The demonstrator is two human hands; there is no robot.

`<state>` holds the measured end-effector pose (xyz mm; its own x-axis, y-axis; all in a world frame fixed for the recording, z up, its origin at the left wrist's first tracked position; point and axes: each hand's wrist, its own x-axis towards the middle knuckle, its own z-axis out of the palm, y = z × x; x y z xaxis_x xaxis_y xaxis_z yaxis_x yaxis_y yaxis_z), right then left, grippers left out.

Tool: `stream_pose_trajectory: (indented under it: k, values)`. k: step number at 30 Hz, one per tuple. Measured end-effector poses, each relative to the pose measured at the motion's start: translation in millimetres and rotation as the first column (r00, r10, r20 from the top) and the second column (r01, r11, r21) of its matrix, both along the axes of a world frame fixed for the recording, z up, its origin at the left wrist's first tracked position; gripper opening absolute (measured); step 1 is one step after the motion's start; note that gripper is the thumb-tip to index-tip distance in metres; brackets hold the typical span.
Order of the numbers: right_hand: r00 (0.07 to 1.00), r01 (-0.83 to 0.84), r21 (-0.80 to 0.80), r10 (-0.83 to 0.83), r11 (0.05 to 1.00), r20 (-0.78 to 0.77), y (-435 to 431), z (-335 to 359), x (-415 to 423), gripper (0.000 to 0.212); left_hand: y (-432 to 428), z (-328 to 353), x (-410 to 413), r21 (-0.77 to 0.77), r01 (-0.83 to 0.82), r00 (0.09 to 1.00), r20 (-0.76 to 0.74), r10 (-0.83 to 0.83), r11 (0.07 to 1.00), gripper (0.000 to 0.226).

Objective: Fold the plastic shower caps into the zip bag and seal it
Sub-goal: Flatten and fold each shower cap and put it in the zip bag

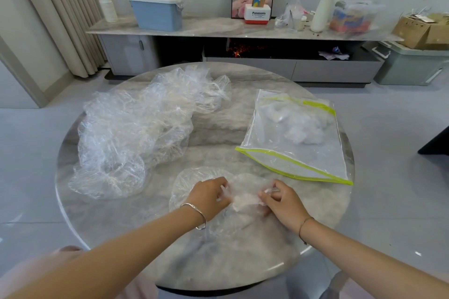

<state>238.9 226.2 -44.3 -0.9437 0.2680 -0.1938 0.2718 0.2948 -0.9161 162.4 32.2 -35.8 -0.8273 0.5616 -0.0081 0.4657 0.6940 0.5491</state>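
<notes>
Your left hand [208, 192] and right hand [281, 199] both pinch one crinkled, clear shower cap [194, 182] — half bunched, flat on the counter [218, 128].

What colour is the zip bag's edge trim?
Yellow-green trim on the zip bag, clearest in the head view.

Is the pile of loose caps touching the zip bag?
Apart. The head view shows bare table between the pile and the bag.

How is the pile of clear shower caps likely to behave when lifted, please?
The pile looks crumpled and thin, so probably floppy and very light. Its glossy film may slip, and loose caps could trail or drop off.
</notes>
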Motion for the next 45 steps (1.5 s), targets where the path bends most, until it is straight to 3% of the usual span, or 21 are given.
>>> stream_pose_trajectory:
  k: [3,5,7,8,11,13,16,19,24,26,31,33,36,40,45]
  values:
    - [0.994,0.111,-0.008,-0.111,0.994,-0.015,3.0,3.2,-3.9,0.020,3.5,-2.0,-1.6,-0.002,-0.089,0.992,0.092,0.089,0.996,0.031]
    - [0.981,0.126,0.228,-0.086,0.966,-0.176,5.0,6.2,-4.1,0.023,4.7,-3.4,-1.5,0.000,-0.125,0.983,0.135,0.124,0.992,0.033]
    - [0.912,0.074,0.523,0.154,0.849,-0.379,3.6,13.2,-2.7,0.019,4.9,-3.6,-0.8,0.006,-0.146,0.975,0.171,0.143,0.989,0.036]
    - [0.866,0.040,0.643,0.295,0.765,-0.404,1.2,15.0,-2.9,0.018,4.4,-4.1,-1.4,0.009,-0.156,0.971,0.185,0.152,0.988,0.037]
    - [0.792,-0.054,0.841,0.536,0.538,-0.292,-1.2,6.2,-3.1,0.027,3.9,-2.3,-0.6,0.004,-0.158,0.974,0.163,0.156,0.987,0.043]
    - [0.818,-0.145,0.857,0.547,0.495,-0.178,-1.2,-0.2,-1.7,0.034,2.0,2.6,1.5,-0.022,-0.125,0.990,0.069,0.126,0.992,0.049]
    - [0.856,-0.247,0.822,0.512,0.513,-0.063,-0.2,-2.7,1.0,0.045,-2.4,6.6,-0.5,-0.081,0.036,0.954,-0.293,-0.059,0.996,0.056]
    - [0.851,-0.298,0.805,0.526,0.512,-0.019,1.6,-2.7,0.0,0.059,-3.4,-0.5,-5.7,-0.171,0.264,0.782,-0.538,-0.315,0.949,0.033]
    - [0.877,-0.281,0.791,0.481,0.544,-0.020,-1.6,-4.4,-4.7,0.066,-7.7,-4.7,-2.2,-0.327,0.240,0.834,-0.413,-0.366,0.914,0.045]
    - [0.888,-0.283,0.765,0.460,0.579,-0.019,-3.2,-3.7,-8.1,0.058,-5.6,-3.0,-4.6,-0.355,0.218,0.882,-0.326,-0.339,0.909,0.042]
    - [0.928,-0.218,0.693,0.365,0.688,-0.071,0.9,-5.6,-14.5,0.024,1.2,3.6,-9.4,-0.180,0.197,0.904,-0.346,-0.249,0.964,0.025]
    - [0.941,-0.179,0.658,0.322,0.731,-0.102,4.6,-5.6,-16.4,0.017,1.6,1.7,-10.8,-0.163,0.188,0.879,-0.412,-0.240,0.969,0.029]
    - [0.939,-0.201,0.628,0.331,0.752,-0.095,8.8,-4.4,-18.1,0.010,6.0,2.6,-4.9,-0.212,0.183,0.887,-0.385,-0.254,0.960,0.032]
    - [0.943,-0.249,0.619,0.333,0.745,-0.023,9.1,-2.2,-17.6,0.017,6.5,-3.8,-6.9,-0.264,0.109,0.950,-0.256,-0.178,0.958,0.031]
    - [0.981,-0.184,0.466,0.192,0.866,0.030,7.9,-1.6,-24.2,0.017,6.2,-3.3,-11.9,-0.169,-0.010,0.988,-0.154,-0.017,0.986,0.033]
